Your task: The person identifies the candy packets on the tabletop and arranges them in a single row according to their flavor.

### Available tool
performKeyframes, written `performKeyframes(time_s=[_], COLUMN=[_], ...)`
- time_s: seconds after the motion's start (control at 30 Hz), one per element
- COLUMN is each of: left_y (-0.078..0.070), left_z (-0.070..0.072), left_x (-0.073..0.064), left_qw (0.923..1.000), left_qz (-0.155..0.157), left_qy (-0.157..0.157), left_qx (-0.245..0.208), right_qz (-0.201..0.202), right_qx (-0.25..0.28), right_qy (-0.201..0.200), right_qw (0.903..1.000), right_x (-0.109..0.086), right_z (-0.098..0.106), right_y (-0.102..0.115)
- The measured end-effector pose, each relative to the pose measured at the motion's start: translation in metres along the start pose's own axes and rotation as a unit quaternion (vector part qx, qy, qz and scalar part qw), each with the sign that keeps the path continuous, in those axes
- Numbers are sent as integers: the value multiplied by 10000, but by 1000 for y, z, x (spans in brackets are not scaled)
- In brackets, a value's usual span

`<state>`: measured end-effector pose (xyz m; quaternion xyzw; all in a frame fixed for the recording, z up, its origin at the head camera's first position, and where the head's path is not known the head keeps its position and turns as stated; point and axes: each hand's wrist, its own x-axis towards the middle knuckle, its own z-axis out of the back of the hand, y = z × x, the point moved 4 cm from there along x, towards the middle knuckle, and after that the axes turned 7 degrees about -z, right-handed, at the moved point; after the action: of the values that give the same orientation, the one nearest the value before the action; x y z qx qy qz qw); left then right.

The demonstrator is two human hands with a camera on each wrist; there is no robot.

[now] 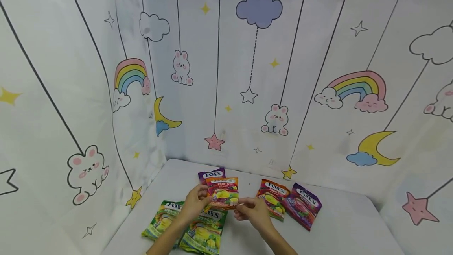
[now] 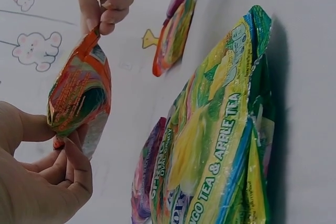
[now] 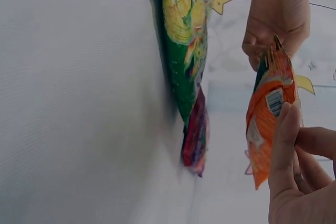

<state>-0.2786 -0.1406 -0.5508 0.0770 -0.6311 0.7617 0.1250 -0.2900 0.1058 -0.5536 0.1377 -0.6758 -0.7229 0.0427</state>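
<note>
An orange and red bag of fruit candy [image 1: 223, 193] is held up over the table between both hands, its printed front facing the head camera. My left hand [image 1: 196, 204] pinches its left edge between thumb and fingers. At the lower right corner my right hand [image 1: 253, 211] grips it the same way. In the right wrist view a barcode shows on the back of the candy bag [image 3: 262, 124]. Below my left hand lie two green candy bags [image 1: 203, 231], partly covered by the forearm. A purple candy bag [image 1: 211, 174] sits behind the held one, mostly hidden.
Right of my hands, a red candy bag [image 1: 273, 198] lies beside another purple candy bag [image 1: 302, 206], their edges overlapping. All rest on a white table [image 1: 347, 223]. White walls [image 1: 226, 70] printed with rabbits, rainbows and stars stand behind and at the sides.
</note>
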Motion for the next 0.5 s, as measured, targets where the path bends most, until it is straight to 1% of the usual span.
performKeyframes(time_s=[0.07,0.17,0.27,0.37,0.43,0.5], left_y=[2,3,1,-2,0,2], left_z=[-2,-5,-7,-8,-9,-10], left_x=[-1,-2,-4,-6,-7,-7], left_qw=[10000,10000,9999,9998,9998,9999], left_qz=[25,-17,-90,-138,-133,-59], left_qy=[-10,19,66,112,129,162], left_qx=[-31,56,123,9,-33,-18], right_qz=[-29,-102,-150,-159,-180,-220], right_qx=[6,-3,-26,-37,-34,-26], right_qy=[24,16,4,-29,-46,-58], right_qw=[10000,9999,9999,9999,9998,9997], right_x=[-2,-6,-9,-12,-13,-14], right_z=[2,4,5,6,6,7], right_y=[-2,-4,-6,-6,-7,-8])
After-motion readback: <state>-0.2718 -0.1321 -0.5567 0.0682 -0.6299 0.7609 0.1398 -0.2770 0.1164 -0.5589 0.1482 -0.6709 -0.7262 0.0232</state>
